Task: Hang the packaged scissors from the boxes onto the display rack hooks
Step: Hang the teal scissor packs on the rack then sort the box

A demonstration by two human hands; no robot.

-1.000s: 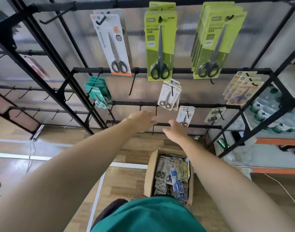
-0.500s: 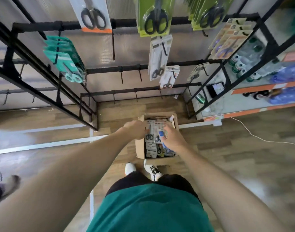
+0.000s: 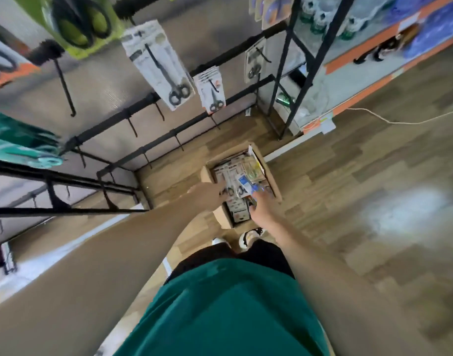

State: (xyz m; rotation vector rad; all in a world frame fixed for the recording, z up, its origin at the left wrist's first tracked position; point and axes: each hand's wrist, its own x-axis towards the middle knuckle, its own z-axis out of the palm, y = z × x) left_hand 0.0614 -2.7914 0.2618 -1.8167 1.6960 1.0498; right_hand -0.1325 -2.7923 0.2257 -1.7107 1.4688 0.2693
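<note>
Head view: both hands reach into the cardboard box (image 3: 221, 219). Right hand (image 3: 262, 211) pinches a blue-carded scissors pack (image 3: 247, 185), its long axis slanting up-left from the fingers. Left hand (image 3: 206, 197) lies alongside on neighbouring packs; its grip is unclear. Free rack hooks (image 3: 179, 143) lie beyond both hands.

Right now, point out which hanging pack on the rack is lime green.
The lime-green scissors pack at the top left, with big black handles. The packs beside it are white or grey; those at far left are teal.
</note>
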